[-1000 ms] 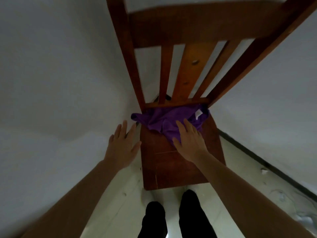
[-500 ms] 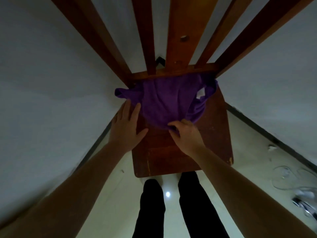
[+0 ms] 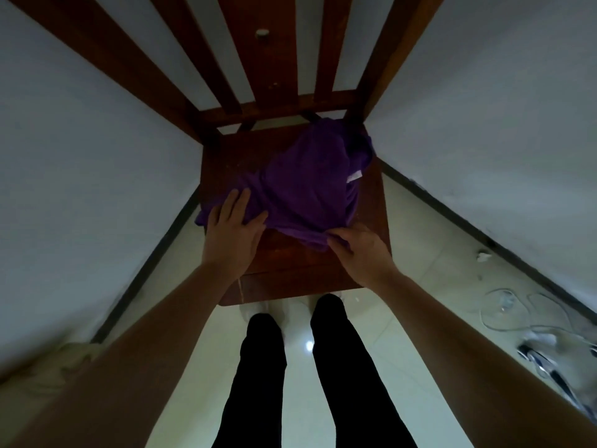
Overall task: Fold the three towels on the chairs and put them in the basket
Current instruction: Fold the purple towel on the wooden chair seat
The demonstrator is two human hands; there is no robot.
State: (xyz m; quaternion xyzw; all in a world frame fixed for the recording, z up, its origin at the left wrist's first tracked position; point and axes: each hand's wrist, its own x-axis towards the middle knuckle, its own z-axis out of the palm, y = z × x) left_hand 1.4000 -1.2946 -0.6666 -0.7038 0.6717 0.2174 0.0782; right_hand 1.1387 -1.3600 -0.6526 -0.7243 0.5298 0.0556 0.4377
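A crumpled purple towel with a small white label lies on the seat of a brown wooden chair, bunched toward the right rear of the seat. My left hand rests flat on the towel's near left corner, fingers spread. My right hand pinches the towel's near edge between thumb and fingers. No basket and no other towel is in view.
The chair stands in a corner between two white walls, its slatted back rising toward the camera. My black-trousered legs stand on pale floor tiles. Cables and a small device lie on the floor at right. A beige cloth heap lies at lower left.
The towel has been dragged from the seat's back toward its front and right. My left hand moved from beside the chair onto the towel; my right hand's fingers closed on its near edge.
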